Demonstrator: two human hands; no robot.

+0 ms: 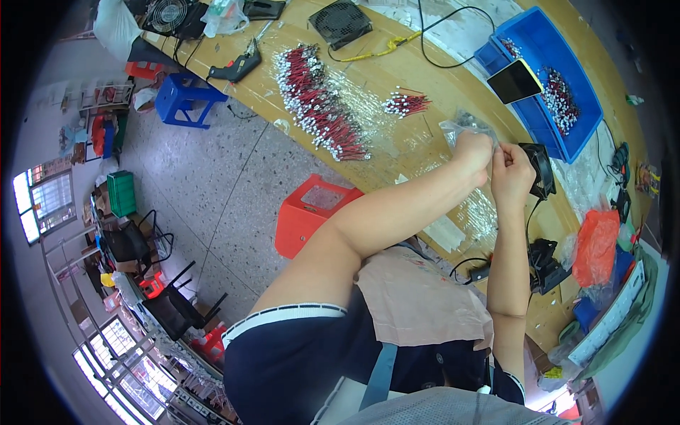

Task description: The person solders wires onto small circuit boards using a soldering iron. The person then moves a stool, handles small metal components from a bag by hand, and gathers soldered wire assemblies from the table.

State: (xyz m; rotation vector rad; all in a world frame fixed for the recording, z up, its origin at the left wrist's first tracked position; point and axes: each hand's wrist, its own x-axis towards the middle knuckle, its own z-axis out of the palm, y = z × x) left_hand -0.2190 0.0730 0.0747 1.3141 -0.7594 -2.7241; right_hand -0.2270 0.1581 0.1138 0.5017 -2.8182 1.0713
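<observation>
Over the right part of the workbench my left hand (473, 154) is closed, its fingers curled against a clear plastic bag (467, 123) with greyish contents too small to make out. My right hand (513, 174) is right beside it, fingers pinched together at what looks like the bag's edge. Just right of that hand stands a small black fan (538, 170). A small bundle of red wires with white connectors (406, 104) lies to the left of the bag. Farther left, a long row of similar red wire leads (319, 106) is spread along the bench edge.
A blue bin (584, 92) of wire leads stands at the far right, with a phone (515, 81) at its near side. A black vented box (340, 23) and a black glue gun (239, 65) lie farther back. A red stool (287, 223) stands left of the bench.
</observation>
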